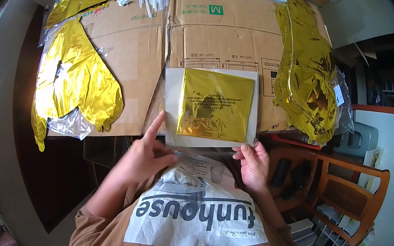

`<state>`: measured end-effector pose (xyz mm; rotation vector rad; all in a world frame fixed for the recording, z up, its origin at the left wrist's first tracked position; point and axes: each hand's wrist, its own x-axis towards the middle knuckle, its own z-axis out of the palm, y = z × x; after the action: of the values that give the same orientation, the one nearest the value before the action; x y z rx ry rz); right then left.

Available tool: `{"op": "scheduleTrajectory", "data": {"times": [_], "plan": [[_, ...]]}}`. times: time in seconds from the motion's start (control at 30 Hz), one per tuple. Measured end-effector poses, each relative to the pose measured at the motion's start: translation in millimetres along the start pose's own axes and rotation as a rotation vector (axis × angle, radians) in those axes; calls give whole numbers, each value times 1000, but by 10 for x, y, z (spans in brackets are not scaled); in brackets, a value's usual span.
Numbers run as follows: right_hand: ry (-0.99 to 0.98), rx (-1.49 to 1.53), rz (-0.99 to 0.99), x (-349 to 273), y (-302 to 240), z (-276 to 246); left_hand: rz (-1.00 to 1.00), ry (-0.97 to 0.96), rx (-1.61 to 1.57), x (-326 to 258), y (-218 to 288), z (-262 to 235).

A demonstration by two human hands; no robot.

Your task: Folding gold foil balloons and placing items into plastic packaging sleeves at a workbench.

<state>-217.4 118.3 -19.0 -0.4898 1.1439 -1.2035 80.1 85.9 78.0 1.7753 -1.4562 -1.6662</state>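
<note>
Hands pinching clear packet (211,106) of folded gold foil, left hand (145,153) forefinger raised, right hand (253,164) gripping corner

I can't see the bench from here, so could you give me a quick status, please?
Both hands, left hand and right hand, grip clear sleeve. Folded gold foil inside. Nothing blocking.

A flattened cardboard sheet (132,50) covers the table, with a wooden chair (347,192) at right.

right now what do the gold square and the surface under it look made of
Gold square: thin metallic foil or foil-coated film, mirror-glossy, creased and reflecting. Surface: brown corrugated cardboard, matte, with fold seams and tape. The white backing looks like card inside a clear sleeve, though that is uncertain.
</note>
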Motion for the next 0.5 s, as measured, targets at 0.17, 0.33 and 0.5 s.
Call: {"op": "scheduleTrajectory", "data": {"times": [0.17,0.33,0.5], "plan": [[-43,-89,-46,22,-77,-24,359,345,423,433,542,-587],[-143,-182,-158,85,-199,-41,804,197,455,1714,879,-552],[-113,-210,-176,96,-277,-104,336,-405,401,2047,1164,-576]]}}
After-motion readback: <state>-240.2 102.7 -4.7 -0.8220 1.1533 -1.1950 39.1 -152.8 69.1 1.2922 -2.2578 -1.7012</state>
